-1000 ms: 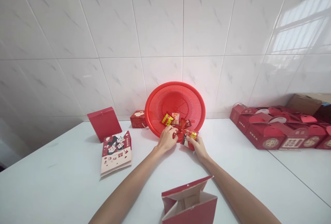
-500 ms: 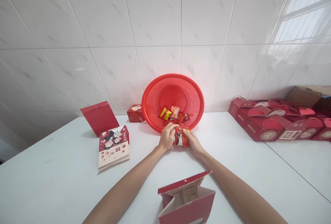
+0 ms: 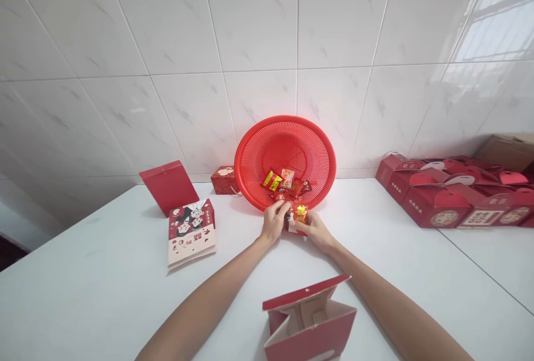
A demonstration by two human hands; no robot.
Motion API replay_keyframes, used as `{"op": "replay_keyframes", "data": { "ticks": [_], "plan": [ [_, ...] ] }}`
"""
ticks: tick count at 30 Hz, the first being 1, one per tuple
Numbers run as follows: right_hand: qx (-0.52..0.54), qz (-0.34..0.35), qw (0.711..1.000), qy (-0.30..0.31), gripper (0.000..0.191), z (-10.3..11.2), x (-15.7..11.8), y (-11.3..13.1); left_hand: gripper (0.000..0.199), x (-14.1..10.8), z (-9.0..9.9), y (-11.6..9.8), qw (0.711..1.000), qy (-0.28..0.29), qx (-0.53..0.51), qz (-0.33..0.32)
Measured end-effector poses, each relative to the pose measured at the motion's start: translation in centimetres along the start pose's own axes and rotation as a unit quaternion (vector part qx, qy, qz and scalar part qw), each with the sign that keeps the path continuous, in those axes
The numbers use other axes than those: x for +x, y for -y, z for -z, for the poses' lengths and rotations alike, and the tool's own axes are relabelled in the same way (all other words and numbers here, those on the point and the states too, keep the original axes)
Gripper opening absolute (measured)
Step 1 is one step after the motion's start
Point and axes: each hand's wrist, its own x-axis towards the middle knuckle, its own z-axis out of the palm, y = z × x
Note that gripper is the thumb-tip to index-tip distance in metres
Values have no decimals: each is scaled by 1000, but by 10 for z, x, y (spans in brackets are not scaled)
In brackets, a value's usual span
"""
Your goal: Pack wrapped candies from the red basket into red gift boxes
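My left hand (image 3: 274, 221) and my right hand (image 3: 316, 229) are closed on a small red packet (image 3: 299, 213) with gold print, at the front rim of a red mesh basket (image 3: 329, 155). The basket leans tilted against the wall. Several wrapped sweets lie low inside it, among them a yellow-and-red one (image 3: 272, 179) and a pink one (image 3: 287, 178). Nearest my body, between my forearms, stands an open red box (image 3: 312, 336) with its flap raised; its visible inside is bare cardboard.
At the left stand an opened red box (image 3: 170, 187) and a printed box (image 3: 192, 233). A small red box (image 3: 224, 181) sits left of the basket. Several red gift boxes (image 3: 436, 205) and a brown carton (image 3: 507, 152) are at the right. A tiled wall closes the back.
The packet has turned between my hands, and its gold print now shows more. The whole view has shifted slightly, so things appear a little further right.
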Motion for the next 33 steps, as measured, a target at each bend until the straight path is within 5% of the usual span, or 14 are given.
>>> {"op": "replay_keyframes", "data": {
  "ticks": [5, 11, 14, 18, 24, 33],
  "plan": [
    [-25, 0, 999, -25, 24, 3, 1, -4, 29, 23, 21, -4, 977, -34, 207, -28],
    [-29, -4, 999, -30, 27, -2, -2, -1, 21, 64, 52, -13, 921, 80, 380, 10],
    [-31, -2, 999, -25, 28, -4, -3, -1, 13, 76, 48, -16, 896, 131, 424, 35],
    [-33, 4, 999, -23, 30, -3, -2, -3, 42, 84, 29, -14, 881, 159, 442, 48],
    [-32, 0, 999, -27, 27, -3, -1, -3, 47, 89, 18, -2, 905, 141, 398, 60],
    [-4, -10, 999, -38, 29, -2, 1, -2, 35, 91, 44, 9, 982, 79, 156, 68]
  ]
}}
